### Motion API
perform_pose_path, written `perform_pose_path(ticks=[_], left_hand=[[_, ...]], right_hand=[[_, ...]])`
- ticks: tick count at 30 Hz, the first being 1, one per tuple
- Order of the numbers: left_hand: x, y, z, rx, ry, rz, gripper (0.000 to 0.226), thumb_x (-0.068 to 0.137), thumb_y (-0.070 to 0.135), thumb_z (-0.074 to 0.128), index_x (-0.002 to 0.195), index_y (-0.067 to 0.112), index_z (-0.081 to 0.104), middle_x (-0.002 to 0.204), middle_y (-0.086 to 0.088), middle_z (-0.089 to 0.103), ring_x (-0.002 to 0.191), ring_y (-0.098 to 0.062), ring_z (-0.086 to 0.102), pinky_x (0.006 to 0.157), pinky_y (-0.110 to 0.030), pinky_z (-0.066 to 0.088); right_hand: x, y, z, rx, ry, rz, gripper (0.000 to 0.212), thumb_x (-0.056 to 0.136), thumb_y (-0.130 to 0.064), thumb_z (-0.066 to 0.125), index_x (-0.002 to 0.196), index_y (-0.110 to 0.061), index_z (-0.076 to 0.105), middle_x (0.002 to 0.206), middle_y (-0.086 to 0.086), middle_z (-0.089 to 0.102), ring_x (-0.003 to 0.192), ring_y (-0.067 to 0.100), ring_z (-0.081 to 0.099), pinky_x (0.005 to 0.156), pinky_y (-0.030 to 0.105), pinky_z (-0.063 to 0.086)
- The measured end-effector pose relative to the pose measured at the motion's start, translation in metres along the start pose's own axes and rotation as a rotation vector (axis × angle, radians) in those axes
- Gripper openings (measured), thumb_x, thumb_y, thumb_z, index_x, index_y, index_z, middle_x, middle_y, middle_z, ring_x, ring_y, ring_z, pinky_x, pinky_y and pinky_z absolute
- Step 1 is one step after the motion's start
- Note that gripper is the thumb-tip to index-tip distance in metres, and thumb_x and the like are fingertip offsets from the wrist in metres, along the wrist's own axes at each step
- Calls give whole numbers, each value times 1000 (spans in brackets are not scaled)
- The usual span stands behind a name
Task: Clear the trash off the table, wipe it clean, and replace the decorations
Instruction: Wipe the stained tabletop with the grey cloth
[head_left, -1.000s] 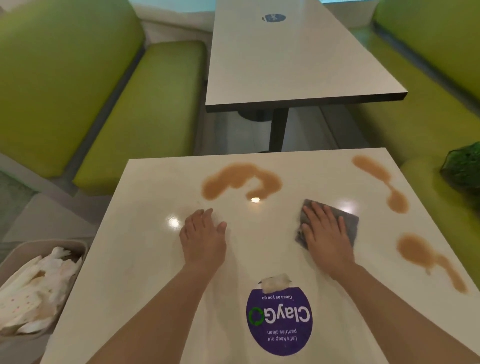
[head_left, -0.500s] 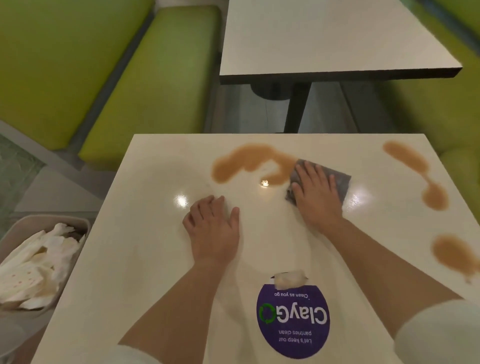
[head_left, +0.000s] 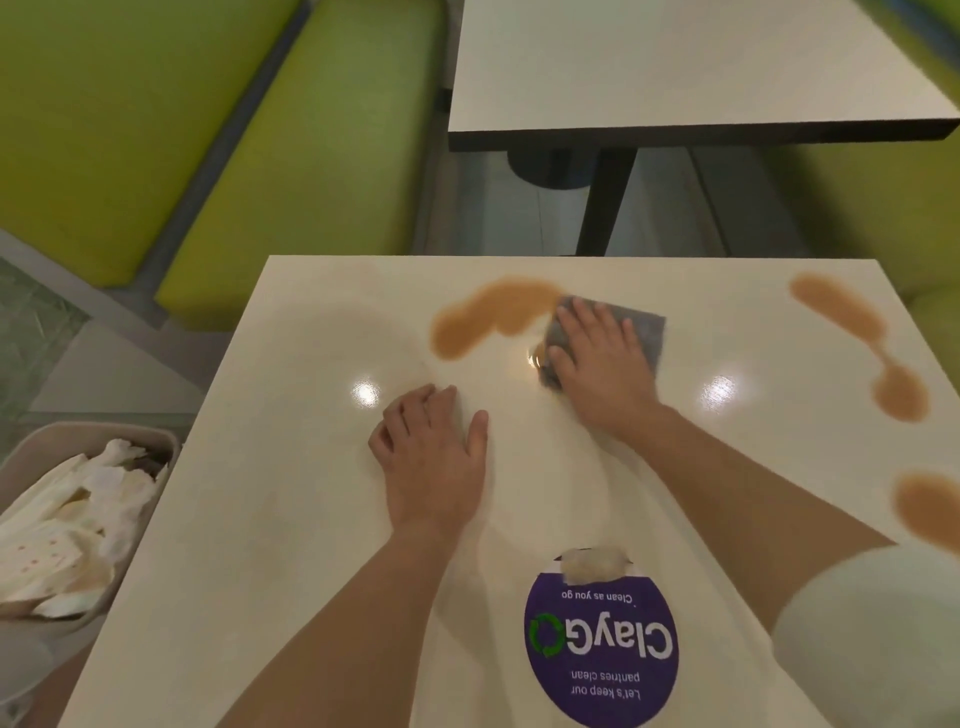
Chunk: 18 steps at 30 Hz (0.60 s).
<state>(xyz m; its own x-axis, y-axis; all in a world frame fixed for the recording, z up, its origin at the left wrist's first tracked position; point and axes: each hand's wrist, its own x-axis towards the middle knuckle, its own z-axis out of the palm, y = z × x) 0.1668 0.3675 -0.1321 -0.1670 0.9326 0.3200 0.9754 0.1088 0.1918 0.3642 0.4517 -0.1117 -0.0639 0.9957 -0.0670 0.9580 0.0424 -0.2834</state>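
The cream table (head_left: 291, 519) carries several brown spills. One large spill (head_left: 483, 317) lies at the far middle, another (head_left: 857, 338) at the far right, and a third (head_left: 930, 509) at the right edge. My right hand (head_left: 597, 358) presses flat on a grey cloth (head_left: 639, 332) whose left edge touches the middle spill. My left hand (head_left: 431, 457) rests flat on the table, fingers straight, holding nothing. A purple round "ClayGo" sticker (head_left: 602, 644) lies near me, with a torn pale patch at its top.
A beige bin (head_left: 93, 436) full of crumpled white paper trash stands low at the left. Green bench seats (head_left: 291, 171) flank the tables. A second table (head_left: 675, 73) stands beyond, on a dark leg.
My right hand has slid the grey cloth forward and left, up to the middle spill. My left hand stays flat on the table. The view has tilted further down.
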Motion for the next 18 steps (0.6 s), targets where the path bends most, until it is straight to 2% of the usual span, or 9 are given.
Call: perform_pose_path(ticks=[3, 5, 7, 9, 12, 15, 18], left_hand=[[1, -1, 0, 1, 5, -7, 45, 90, 55, 44, 121, 24, 57, 125, 1, 54, 117, -23, 44, 93, -42, 35], [0, -1, 1, 4, -3, -6, 44, 90, 55, 45, 121, 25, 56, 126, 1, 54, 117, -23, 44, 92, -42, 35], [1, -2, 1, 3, -10, -7, 43, 91, 55, 44, 121, 25, 56, 126, 1, 53, 118, -22, 43, 93, -41, 35], [0, -2, 0, -1, -12, -6, 43, 92, 54, 42, 121, 25, 56, 126, 1, 53, 119, -23, 43, 93, -41, 36], [0, -2, 1, -10, -1, -2, 40, 94, 51, 41, 119, 24, 56, 125, 0, 53, 119, -23, 44, 93, -42, 36], [-2, -3, 2, -17, 3, -5, 38, 97, 47, 39, 120, 24, 58, 126, -1, 54, 119, -25, 45, 92, -43, 36], [-1, -3, 2, -14, -1, -2, 37, 98, 45, 39, 122, 24, 58, 126, -1, 54, 119, -25, 45, 93, -43, 36]], right_hand=[[-43, -27, 10, -24, -56, -248, 58, 101, -47, 18, 156, -28, 10, 163, -10, -1, 150, 11, -7, 121, 38, -8], [-70, -14, 9, -14, -65, -326, 62, 97, -52, 9, 155, -32, 12, 161, -16, 0, 149, 6, -7, 121, 37, -5], [-64, 12, 3, -10, -49, -276, 63, 95, -52, 7, 154, -33, 13, 161, -17, 3, 149, 5, -5, 121, 36, -4], [-38, 28, -1, -25, -10, -137, 58, 99, -48, 13, 154, -33, 14, 162, -13, 5, 149, 8, -3, 120, 36, -5], [-15, 7, 4, -26, 33, -1, 54, 103, -41, 23, 155, -29, 15, 164, -7, 6, 150, 14, -2, 120, 40, -6], [-50, -25, 14, -9, -16, -197, 55, 102, -44, 23, 155, -31, 16, 163, -10, 5, 150, 12, -4, 121, 41, -4], [-94, -12, 12, -2, -41, -343, 56, 100, -49, 15, 153, -35, 20, 161, -17, 7, 149, 5, -3, 121, 38, -1]])
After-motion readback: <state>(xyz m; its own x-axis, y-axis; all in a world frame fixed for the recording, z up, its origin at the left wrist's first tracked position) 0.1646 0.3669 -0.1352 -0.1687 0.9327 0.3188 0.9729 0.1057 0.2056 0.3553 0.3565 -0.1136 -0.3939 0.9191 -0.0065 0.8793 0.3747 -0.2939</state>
